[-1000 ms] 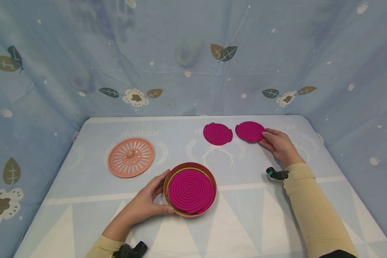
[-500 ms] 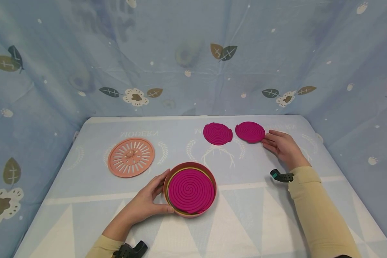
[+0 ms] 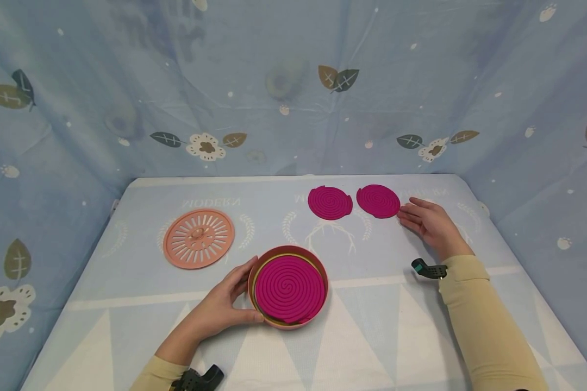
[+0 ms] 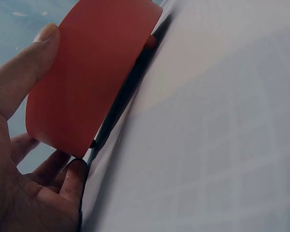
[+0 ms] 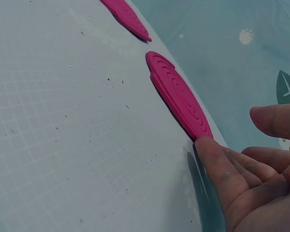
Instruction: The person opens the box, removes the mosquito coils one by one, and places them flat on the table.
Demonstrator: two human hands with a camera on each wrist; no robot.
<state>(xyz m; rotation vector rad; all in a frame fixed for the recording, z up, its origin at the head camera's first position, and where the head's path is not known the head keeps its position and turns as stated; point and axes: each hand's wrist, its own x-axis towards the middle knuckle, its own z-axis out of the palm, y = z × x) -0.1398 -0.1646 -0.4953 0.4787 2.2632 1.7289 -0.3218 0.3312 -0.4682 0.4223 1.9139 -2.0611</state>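
Observation:
My left hand grips the left side of a round, salmon-coloured mosquito coil box, its thumb near the front and fingers behind. A magenta mosquito coil lies inside the box, within a yellowish inner rim. In the left wrist view, the box's smooth outer wall sits between thumb and fingers, with small feet underneath. At the back right, my right hand touches the edge of another magenta coil with extended fingertips. The right wrist view shows the thumb raised away from this flat coil.
To the left of the touched coil lies a similar magenta coil. A round salmon lid with radial slots rests at the table's left. The patterned table meets a blue printed curtain at its back and sides.
My right hand has loosened its pinch on the back right coil and shifted slightly right. That coil's near right edge has come down flat on the table. The left hand and box stay put.

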